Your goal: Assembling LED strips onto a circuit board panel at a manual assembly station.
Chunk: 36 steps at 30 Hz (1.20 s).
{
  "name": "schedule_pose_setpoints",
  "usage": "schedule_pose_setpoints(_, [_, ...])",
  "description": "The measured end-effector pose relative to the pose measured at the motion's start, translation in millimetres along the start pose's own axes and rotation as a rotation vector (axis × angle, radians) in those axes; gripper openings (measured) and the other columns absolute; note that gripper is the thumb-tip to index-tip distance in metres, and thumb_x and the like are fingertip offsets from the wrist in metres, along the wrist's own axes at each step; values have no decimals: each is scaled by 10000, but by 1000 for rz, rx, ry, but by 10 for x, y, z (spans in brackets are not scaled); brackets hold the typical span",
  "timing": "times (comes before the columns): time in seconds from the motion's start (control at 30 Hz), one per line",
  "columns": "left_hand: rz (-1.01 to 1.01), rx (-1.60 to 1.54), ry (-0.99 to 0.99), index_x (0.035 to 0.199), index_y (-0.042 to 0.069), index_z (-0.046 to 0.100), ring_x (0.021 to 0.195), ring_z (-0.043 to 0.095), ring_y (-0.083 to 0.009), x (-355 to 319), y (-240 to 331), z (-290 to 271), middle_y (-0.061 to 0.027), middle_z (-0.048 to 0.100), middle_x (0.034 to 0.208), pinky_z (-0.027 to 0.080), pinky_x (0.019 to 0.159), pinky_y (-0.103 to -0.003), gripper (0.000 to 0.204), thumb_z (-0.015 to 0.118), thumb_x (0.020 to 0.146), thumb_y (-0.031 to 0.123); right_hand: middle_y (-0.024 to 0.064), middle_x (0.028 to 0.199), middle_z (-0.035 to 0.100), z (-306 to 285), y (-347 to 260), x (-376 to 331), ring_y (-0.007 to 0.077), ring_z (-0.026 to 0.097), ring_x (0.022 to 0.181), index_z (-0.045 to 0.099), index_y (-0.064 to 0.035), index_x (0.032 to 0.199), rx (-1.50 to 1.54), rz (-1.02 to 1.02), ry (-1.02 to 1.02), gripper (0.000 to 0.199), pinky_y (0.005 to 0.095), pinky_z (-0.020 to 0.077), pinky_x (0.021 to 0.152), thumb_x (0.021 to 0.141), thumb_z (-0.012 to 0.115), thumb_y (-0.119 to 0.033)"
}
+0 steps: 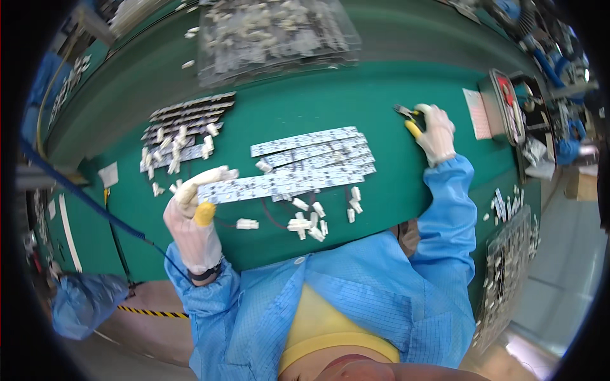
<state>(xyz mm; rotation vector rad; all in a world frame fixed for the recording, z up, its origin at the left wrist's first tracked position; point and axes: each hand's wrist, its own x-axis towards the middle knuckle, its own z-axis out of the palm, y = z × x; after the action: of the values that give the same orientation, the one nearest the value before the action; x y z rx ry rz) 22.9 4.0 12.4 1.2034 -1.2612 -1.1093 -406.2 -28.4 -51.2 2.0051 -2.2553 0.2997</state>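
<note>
My left hand (194, 216), in a white glove with a yellow fingertip cot, grips the left end of a long white LED strip board (267, 186) lying on the green mat. More strip boards (311, 152) are fanned out just beyond it. My right hand (435, 133), also gloved, reaches out to the right and holds small yellow-handled cutters (408, 119). Loose white connectors (310, 222) with red wires lie close to my body between the hands.
A second pile of strip boards with white connectors (184, 130) lies at the back left. A clear bag of white parts (273, 35) sits at the far edge. A dark tray (505, 105) and a paper slip (476, 114) are at the right. A blue bag (86, 301) hangs at lower left.
</note>
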Motion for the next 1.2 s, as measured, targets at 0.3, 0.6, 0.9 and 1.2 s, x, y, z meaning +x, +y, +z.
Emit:
schedule_pose_setpoints(0.3, [4,-196,-1,1115,-69,534,904,623,-185,-75,14,52,-171,640,998,501,797,-277,488,672,819,294,148,1066,560,-747,-935,-304,232,590,938,383,-16,1289,1351,-181,-387,640,313,483,769,822,630,-376])
schedule_pose_setpoints(0.6, [149,-126,-82,1114,-64,562,905,623,-194,-113,-11,55,-146,620,1025,510,760,-286,531,725,733,267,51,840,538,-909,-1320,-345,59,512,701,457,33,1161,1687,-25,-352,330,157,413,590,881,567,-103])
schedule_pose_setpoints(0.9, [175,-42,-157,1090,-9,597,862,640,-185,-86,-10,45,-139,622,1030,529,715,-262,490,738,698,251,103,787,579,-885,-1247,-356,83,490,536,472,38,1144,1622,-67,-271,293,189,387,491,893,527,-102])
schedule_pose_setpoints(1.2, [298,90,-206,1043,52,628,797,651,-188,-78,31,30,-118,636,1025,536,678,-246,447,751,666,259,78,883,582,-860,-1196,-399,48,528,744,476,56,1127,1400,-93,-129,294,165,419,638,879,571,-69])
